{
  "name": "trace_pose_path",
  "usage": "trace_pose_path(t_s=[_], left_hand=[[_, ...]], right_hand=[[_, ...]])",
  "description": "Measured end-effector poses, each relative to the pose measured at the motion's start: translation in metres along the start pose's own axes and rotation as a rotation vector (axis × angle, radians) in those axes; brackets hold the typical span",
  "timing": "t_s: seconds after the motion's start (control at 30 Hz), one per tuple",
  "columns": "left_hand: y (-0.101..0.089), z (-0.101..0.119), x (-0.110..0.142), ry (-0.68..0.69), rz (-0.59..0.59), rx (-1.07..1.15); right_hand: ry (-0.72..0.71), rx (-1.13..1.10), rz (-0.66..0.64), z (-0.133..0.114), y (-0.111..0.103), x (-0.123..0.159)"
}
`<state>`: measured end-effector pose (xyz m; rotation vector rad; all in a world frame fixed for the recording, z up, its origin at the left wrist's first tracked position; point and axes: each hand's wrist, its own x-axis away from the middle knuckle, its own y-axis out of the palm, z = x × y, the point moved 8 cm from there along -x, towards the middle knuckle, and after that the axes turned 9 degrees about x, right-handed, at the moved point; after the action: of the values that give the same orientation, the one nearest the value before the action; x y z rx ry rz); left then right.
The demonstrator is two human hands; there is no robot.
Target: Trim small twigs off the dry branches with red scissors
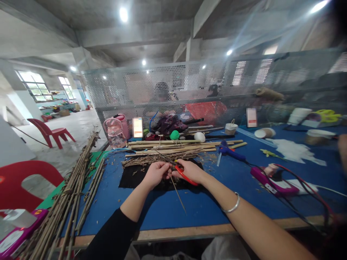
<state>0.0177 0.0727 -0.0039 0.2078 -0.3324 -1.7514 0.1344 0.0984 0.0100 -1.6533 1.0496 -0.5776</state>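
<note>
Over a black cloth (127, 179) on the blue table, my left hand (158, 172) pinches a thin twig (179, 198) whose long end slants down toward me. Close beside it, my right hand (189, 170) is closed around scissors with red handles (187, 176). Their blades point up and to the left, near my left fingertips. A bundle of thin brown twigs (141, 161) lies along the back of the cloth. Behind that rest several pale, longer sticks (151, 144). Whether the blades touch the twig I cannot tell.
Long bundled branches (73, 180) cover the table's left edge. A blue glue gun (230, 152), a purple power strip (273, 182) and dark cables lie on the right. A pink bag (117, 131), green ball (175, 135) and white ball (200, 137) stand before the perforated metal screen (119, 86).
</note>
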Motion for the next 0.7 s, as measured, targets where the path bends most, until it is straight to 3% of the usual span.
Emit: trace_pose_path(t_s=[0.4,0.7], left_hand=[[-0.0002,0.0003,-0.0002,0.012,0.000,-0.044],[-0.0027,0.0058,0.0010,0.054,0.038,-0.082]], right_hand=[[0.024,0.005,0.030,-0.0022,-0.0017,0.0013],[0.038,0.132,0.044,0.0011,-0.0070,-0.0004]])
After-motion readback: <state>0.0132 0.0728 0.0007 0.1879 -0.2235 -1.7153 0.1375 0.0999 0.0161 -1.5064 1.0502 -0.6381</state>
